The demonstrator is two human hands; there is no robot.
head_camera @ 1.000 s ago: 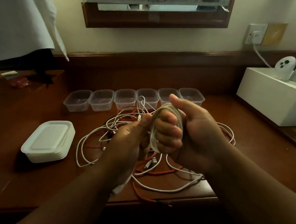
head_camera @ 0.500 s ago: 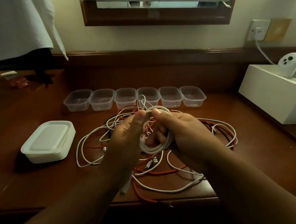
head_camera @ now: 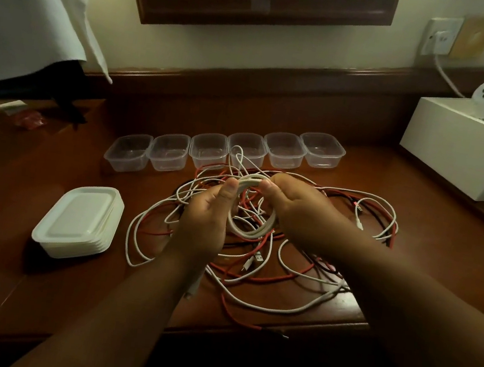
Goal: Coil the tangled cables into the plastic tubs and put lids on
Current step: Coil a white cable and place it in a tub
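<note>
Left hand (head_camera: 206, 212): I see its grip pinching the top of the white coil (head_camera: 250, 212) with the thumb.
Right hand (head_camera: 296, 209): its grip is also grasping the coil, thumb on top.
White coil: held between both hands, above the cable pile (head_camera: 257, 247).
Cable pile: white and red cables, tangled on the table (head_camera: 21, 286).
Tubs (head_camera: 226, 153): six clear ones in a row behind the pile.
Lids (head_camera: 78, 222): a white stack, left of the pile.
</note>
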